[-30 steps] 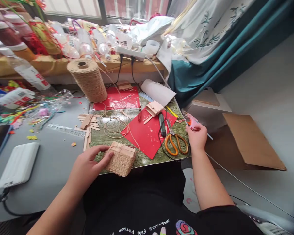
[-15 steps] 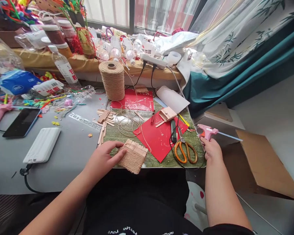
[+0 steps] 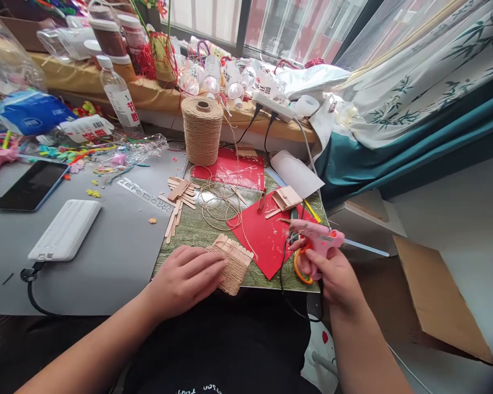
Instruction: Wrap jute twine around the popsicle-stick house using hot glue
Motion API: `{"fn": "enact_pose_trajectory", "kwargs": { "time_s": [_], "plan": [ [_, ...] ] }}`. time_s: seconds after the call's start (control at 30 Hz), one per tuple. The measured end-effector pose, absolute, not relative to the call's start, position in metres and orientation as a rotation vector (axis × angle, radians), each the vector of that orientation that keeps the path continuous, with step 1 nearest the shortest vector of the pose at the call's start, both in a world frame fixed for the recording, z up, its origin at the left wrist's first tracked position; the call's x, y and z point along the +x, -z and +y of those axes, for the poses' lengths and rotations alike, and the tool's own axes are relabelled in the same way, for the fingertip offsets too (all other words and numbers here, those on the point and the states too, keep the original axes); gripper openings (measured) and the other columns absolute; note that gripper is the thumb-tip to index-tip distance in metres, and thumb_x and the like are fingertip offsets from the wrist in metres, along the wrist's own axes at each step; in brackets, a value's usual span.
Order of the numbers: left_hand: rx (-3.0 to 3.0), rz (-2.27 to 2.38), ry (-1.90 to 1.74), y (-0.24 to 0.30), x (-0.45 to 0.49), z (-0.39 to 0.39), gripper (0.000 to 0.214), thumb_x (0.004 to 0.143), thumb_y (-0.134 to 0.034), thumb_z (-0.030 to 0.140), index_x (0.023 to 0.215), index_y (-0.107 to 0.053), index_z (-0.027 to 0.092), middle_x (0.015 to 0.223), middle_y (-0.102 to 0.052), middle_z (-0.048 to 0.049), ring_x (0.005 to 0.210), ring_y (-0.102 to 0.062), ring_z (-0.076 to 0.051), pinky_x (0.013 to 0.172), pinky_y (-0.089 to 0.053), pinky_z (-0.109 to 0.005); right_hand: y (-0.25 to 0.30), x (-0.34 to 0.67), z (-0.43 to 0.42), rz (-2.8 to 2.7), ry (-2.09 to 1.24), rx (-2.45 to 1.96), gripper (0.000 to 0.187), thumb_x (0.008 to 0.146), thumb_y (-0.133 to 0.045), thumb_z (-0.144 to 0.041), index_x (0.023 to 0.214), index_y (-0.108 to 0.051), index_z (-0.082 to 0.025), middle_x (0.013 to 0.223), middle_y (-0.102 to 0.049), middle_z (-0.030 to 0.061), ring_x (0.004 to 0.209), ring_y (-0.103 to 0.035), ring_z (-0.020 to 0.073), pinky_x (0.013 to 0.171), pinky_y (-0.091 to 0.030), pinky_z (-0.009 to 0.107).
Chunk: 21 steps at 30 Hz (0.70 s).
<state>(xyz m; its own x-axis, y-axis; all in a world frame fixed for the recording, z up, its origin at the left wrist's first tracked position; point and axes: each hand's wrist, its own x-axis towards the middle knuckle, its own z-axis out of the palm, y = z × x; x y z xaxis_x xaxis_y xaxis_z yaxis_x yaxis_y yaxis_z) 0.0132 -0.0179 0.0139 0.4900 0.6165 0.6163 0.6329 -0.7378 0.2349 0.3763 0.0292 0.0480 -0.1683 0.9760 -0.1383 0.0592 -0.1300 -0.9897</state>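
Note:
My left hand (image 3: pixel 191 279) lies over the left part of a craft-stick panel (image 3: pixel 235 268) at the table's front edge, fingers together on it and thumb hidden. Jute twine wraps the panel's lower part; bare rounded stick ends show along the top. My right hand (image 3: pixel 328 271) is closed round the handle of a pink hot glue gun (image 3: pixel 318 234), its nozzle pointing left and a clear glue stick (image 3: pixel 367 247) jutting from the back. Partly hidden behind that hand are orange-handled scissors (image 3: pixel 302 268). Loose twine (image 3: pixel 219 205) coils beyond the panel.
A big twine spool (image 3: pixel 202 134) stands at the back. Craft sticks (image 3: pixel 181 194) lie left, red sheets (image 3: pixel 257 232) and a small stick box (image 3: pixel 286 198) right. A power bank (image 3: pixel 66 230) and phone (image 3: pixel 33 185) are far left; a cardboard box (image 3: pixel 439 295) is at right.
My right hand has brought the glue gun leftward from beyond the table's right edge to over the scissors. My left hand's fingers have shifted from a pinch to lying across the panel.

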Motion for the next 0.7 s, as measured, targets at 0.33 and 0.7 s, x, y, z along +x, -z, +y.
{"fn": "enact_pose_trajectory", "kwargs": {
  "time_s": [0.33,0.7],
  "plan": [
    [-2.725,-1.085,0.986,-0.004,0.013,-0.020,0.056,0.097,-0.072,0.048,0.143,-0.064,0.016,0.146,-0.069,-0.0100,0.129,-0.064,-0.030,0.100,-0.047,-0.045,-0.094,0.280,0.030,-1.992,-1.596,-1.025,0.044,0.109,-0.060,-0.040,0.152,-0.060,-0.038,0.154,-0.063,-0.0003,0.146,-0.057,0.0282,0.128,-0.042,0.052],
    [-2.731,-1.072,1.099,0.006,0.008,-0.015,0.053,0.099,-0.072,0.045,0.143,-0.065,0.016,0.145,-0.070,-0.0068,0.131,-0.064,-0.027,0.099,-0.048,-0.043,-0.102,0.265,0.041,-2.156,-1.546,-1.127,0.044,0.110,-0.057,-0.040,0.154,-0.058,-0.036,0.159,-0.059,0.0007,0.149,-0.054,0.0266,0.129,-0.041,0.050]
  ]
}}
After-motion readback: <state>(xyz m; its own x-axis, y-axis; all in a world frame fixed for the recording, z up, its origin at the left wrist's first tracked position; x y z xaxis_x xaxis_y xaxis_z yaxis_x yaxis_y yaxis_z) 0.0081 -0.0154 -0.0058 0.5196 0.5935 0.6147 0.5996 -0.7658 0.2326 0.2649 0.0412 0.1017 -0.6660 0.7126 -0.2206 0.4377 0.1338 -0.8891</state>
